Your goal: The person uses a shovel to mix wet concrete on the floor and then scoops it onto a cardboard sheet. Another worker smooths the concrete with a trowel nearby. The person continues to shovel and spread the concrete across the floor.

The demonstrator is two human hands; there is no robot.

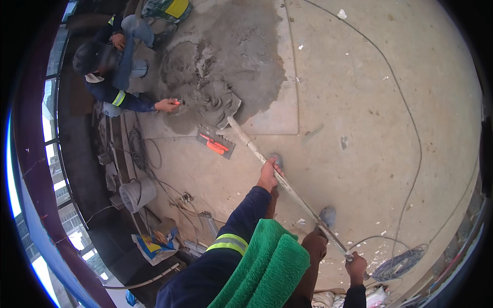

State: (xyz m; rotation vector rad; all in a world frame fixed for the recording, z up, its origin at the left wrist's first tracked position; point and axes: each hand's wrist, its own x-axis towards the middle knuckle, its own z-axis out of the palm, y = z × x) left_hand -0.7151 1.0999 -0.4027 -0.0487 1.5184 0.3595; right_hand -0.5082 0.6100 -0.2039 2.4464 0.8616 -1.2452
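Observation:
Both my hands grip the long, mortar-smeared handle of a shovel (pixel 296 196). My left hand (pixel 270 172) is wrapped around the handle partway along, and my right hand (pixel 356 265) holds it near its end. The shovel blade (pixel 235 101) lies in a spread of wet grey mortar (pixel 246 42), with mortar heaped on it. Under the mortar is a pale board (pixel 277 119) on the floor. Just short of the board's edge rests a notched trowel (pixel 215 143) with an orange handle.
A crouching co-worker (pixel 104 69) at the left holds an orange-handled tool (pixel 177 102) at the mortar. Nearby stand a green bucket (pixel 169 9), a metal can (pixel 139 68) and a whitish bucket (pixel 138 195). Cables (pixel 138 150) and a coil (pixel 400 263) lie on the floor. A green towel (pixel 265 269) hangs before me.

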